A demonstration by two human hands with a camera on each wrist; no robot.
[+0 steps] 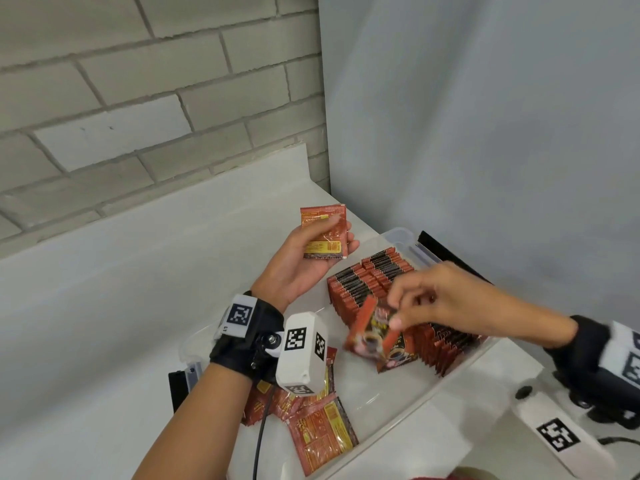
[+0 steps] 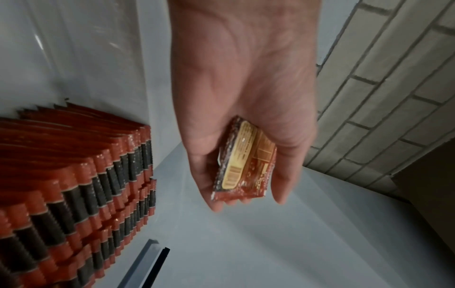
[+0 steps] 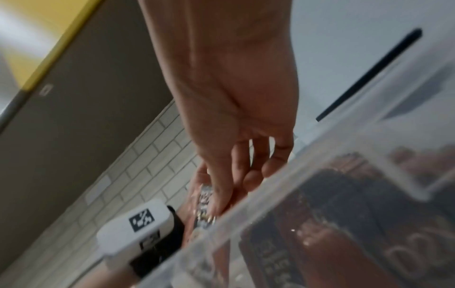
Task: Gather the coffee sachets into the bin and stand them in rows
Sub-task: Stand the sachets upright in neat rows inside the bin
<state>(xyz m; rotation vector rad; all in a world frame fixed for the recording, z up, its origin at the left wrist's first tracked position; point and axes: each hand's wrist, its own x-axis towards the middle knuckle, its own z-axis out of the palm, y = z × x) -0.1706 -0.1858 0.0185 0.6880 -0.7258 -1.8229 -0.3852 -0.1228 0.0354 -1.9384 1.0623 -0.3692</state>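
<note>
Left hand [image 1: 304,261]: we find it raised palm-up beyond the bin's far rim, thumb and fingers curled round a small stack of sachets [image 1: 325,233], printed backs facing up. The left wrist view shows the same held stack [image 2: 243,165] lying across the fingers, thumb along one edge.

Right hand [image 1: 443,299]: we see it reaching in over the bin from the right, back of the hand up, thumb and fingertips pinching a pair of sachets [image 1: 375,336], which hang tilted and motion-blurred just below it. In the right wrist view the fingers [image 3: 248,175] curl downward behind the bin wall; the grip itself is blurred there.

Bin [image 1: 408,410]: clear plastic, directly beneath the right hand. Standing rows of sachets [image 1: 374,275] fill the part under and beyond that hand, upright and packed edge to edge. Loose sachets [image 1: 322,431] lie flat in the bin's corner below the left wrist.

Table [image 1: 104,306]: white, carrying the bin. A pale brick wall [image 1: 138,98] rises behind the left hand; a plain grey wall [image 1: 485,133] stands behind the right hand.
</note>
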